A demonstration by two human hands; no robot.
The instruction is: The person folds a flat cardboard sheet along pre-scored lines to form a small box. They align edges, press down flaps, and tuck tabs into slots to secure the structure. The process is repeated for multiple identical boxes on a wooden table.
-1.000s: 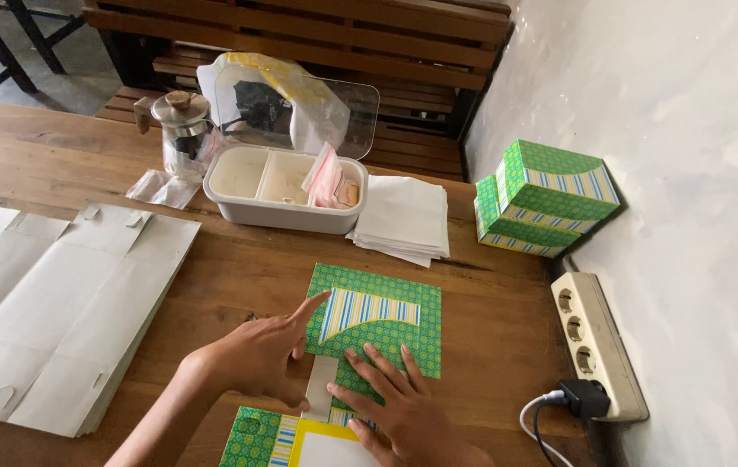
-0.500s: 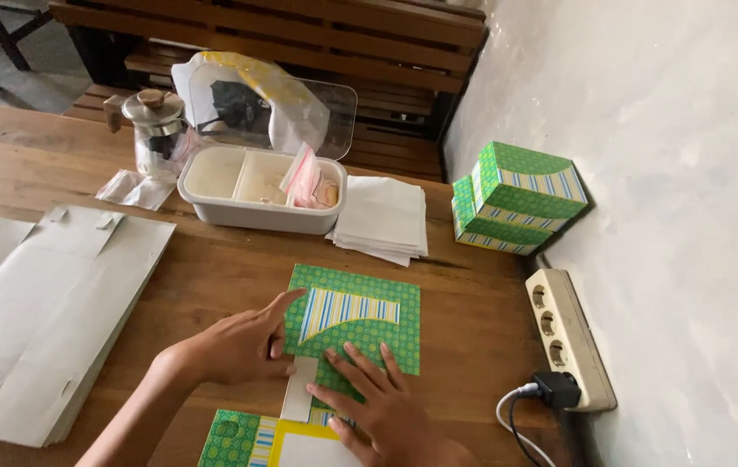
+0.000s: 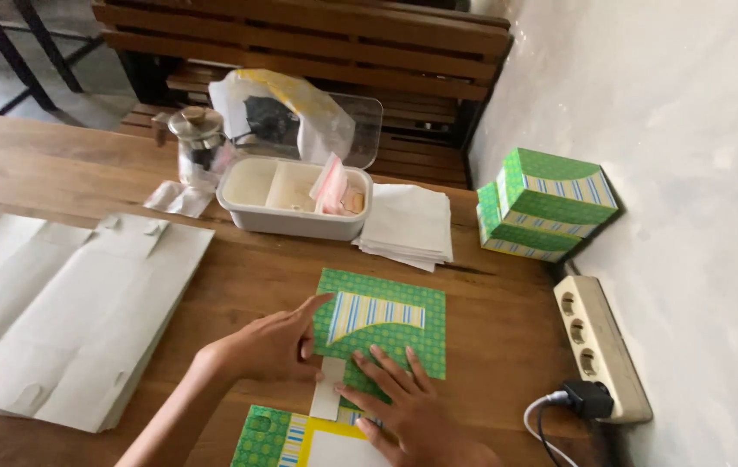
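Observation:
A flat green patterned cardboard box blank (image 3: 386, 322) with a striped panel lies on the wooden table (image 3: 239, 277). My left hand (image 3: 269, 346) rests at its left edge, index finger stretched along the fold, next to a white flap (image 3: 328, 389). My right hand (image 3: 403, 411) presses flat on the lower part of the blank, fingers spread. The blank's yellow and green part (image 3: 300, 441) lies near the table's front edge.
Unfolded white box blanks (image 3: 75, 311) lie at left. Behind are a white tray (image 3: 291, 216) with packets, a stack of white papers (image 3: 408, 229), a glass jar (image 3: 200, 147) and a plastic bag (image 3: 291, 108). Two folded green boxes (image 3: 546, 203) and a power strip (image 3: 598, 346) sit by the wall.
Both hands stay pressed on the green blank; my left index finger slid slightly along its left fold. The camera view shifted a little.

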